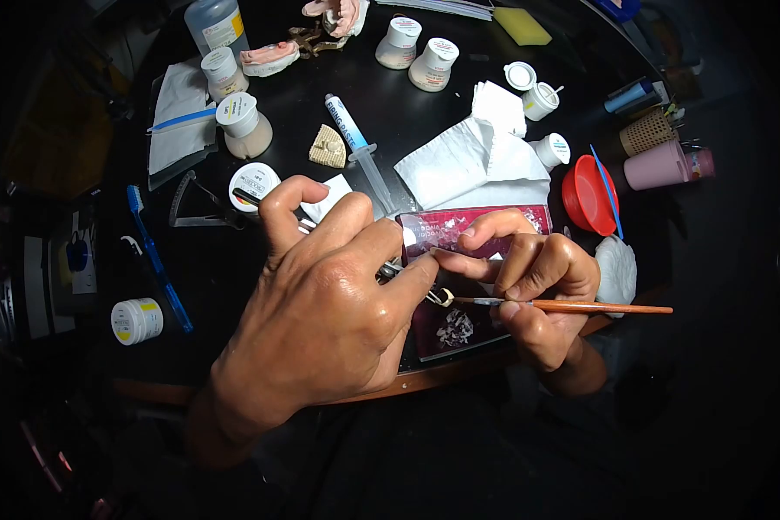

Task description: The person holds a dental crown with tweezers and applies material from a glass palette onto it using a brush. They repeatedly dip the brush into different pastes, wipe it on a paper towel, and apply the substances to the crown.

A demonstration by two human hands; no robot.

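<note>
My left hand [325,299] is closed around slim metal forceps [388,270], whose dark handle end shows past the index finger. At the tips of the forceps sits a small cream-coloured tooth crown [445,297]. My right hand [542,273] pinches a fine brush [598,307] with an orange-brown wooden handle. Its bristles point left, right at the crown. The fingertips of both hands nearly meet above the crown. Beneath them lies a maroon mixing slab [520,218], partly covered by my hands, with a whitish patch of material [455,328] near its front.
White tissue [459,160] and a syringe labelled firing paste [347,121] lie behind the slab. To the right are a red bowl [585,198] and a pink cup [654,166]. Several jars, including one white jar [137,321], and a blue toothbrush [158,260] surround the work.
</note>
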